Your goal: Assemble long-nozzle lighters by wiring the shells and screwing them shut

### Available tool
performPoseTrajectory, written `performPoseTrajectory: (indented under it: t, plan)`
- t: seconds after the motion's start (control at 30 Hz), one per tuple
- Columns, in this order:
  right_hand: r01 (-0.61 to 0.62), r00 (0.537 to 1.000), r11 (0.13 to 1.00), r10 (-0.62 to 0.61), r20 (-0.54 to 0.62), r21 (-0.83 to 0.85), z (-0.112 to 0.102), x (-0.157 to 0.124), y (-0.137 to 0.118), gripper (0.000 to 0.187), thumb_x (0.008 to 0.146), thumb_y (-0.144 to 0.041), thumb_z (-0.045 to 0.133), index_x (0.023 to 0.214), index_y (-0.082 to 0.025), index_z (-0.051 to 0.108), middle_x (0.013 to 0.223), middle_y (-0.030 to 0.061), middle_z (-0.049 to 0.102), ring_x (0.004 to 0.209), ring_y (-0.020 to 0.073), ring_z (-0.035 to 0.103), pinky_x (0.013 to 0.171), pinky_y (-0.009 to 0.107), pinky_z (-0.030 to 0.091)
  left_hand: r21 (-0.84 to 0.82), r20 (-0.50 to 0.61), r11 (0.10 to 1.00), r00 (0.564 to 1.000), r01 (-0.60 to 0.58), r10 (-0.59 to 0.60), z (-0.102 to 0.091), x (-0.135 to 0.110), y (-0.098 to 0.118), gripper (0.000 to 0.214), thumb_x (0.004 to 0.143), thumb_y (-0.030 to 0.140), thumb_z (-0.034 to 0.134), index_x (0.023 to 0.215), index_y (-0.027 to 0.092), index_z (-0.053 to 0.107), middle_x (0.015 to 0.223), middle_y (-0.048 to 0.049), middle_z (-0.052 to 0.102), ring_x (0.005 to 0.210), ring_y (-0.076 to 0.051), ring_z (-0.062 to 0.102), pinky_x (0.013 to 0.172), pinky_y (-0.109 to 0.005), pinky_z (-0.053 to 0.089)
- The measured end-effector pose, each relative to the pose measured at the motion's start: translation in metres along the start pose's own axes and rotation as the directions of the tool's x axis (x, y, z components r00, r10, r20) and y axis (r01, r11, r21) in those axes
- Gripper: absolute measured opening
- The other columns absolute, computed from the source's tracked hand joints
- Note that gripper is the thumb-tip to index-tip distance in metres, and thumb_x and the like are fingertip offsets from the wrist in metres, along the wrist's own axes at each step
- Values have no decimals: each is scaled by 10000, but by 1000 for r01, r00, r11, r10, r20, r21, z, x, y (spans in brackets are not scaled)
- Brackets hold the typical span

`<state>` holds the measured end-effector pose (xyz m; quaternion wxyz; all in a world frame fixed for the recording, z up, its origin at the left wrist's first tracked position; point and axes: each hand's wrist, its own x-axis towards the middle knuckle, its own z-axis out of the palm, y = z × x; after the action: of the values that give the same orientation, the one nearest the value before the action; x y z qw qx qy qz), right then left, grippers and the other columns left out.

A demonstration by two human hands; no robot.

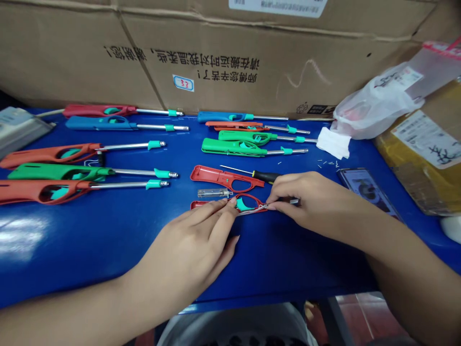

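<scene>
An opened red lighter half-shell [248, 204] with a teal trigger lies on the blue table [108, 240]. My left hand [194, 240] rests on it, fingertips pressing the shell and trigger. My right hand [306, 199] pinches the metal tube end at the shell's right side. Just behind lies the other red half-shell [223, 177], with a small clear fuel tube [214, 193] between the two. A black-handled screwdriver [264, 176] lies by my right hand's knuckles.
Several assembled long lighters in red, blue and green lie at left [86, 170] and at centre back [252, 139]. Cardboard boxes [216, 57] wall the rear. A white plastic bag [374, 103], a phone [367, 190] and small loose pins [327, 163] are on the right.
</scene>
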<state>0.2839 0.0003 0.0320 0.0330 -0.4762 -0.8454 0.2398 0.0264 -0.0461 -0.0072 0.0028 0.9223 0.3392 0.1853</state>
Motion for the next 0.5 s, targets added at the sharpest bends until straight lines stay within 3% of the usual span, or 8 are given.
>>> performPoseTrajectory:
  t: [0.27, 0.5]
  plan:
    - [-81, 997, 994, 82, -9, 78, 3, 7, 2, 185, 911, -173, 627, 759, -225, 719, 818, -17, 733, 759, 147, 637, 694, 286, 419, -73, 31, 997, 999, 20, -17, -1, -1, 0, 337, 1018, 210, 522, 1306, 54, 602, 1226, -184, 737, 1124, -306, 726, 842, -440, 679]
    - [-109, 994, 994, 109, 10, 29, -1, 4, 6, 173, 902, -200, 621, 762, -241, 713, 766, -33, 720, 699, 141, 604, 663, 295, 399, -151, 57, 987, 998, 49, -41, 2, -6, -3, 335, 1035, 236, 512, 1341, 101, 546, 1240, -157, 735, 1069, -290, 756, 820, -418, 676]
